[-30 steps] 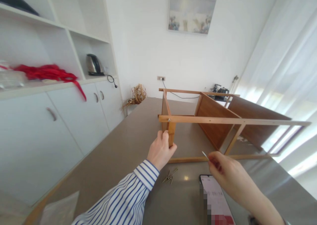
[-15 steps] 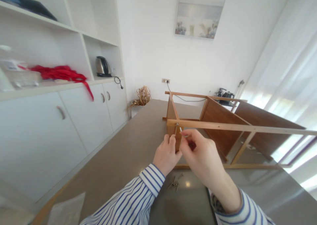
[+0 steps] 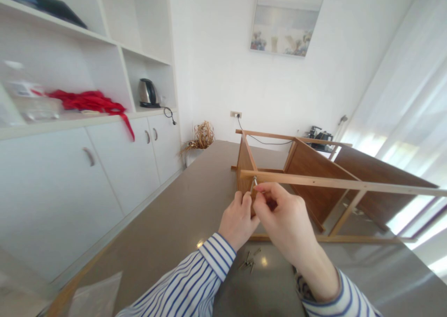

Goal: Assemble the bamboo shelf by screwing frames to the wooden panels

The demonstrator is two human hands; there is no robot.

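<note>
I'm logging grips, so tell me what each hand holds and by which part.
The left hand grips the wooden shelf rack by its end board. The right hand pinches a thin metal rod by its lower part.

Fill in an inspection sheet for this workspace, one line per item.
Surface: glossy grey tabletop, reflecting light.
Job's things: wooden shelf unit lying on its side; loose screws in a small heap nearby.
Clutter: clear plastic bag at the near left.
Hands: left hand grips the unit's end board; right hand pinches a thin metal tool at the corner.
Cables: kettle cord with its plug loose; black cord from the wall outlet.
Surroundings: white cabinets, framed picture, sheer curtain.
</note>
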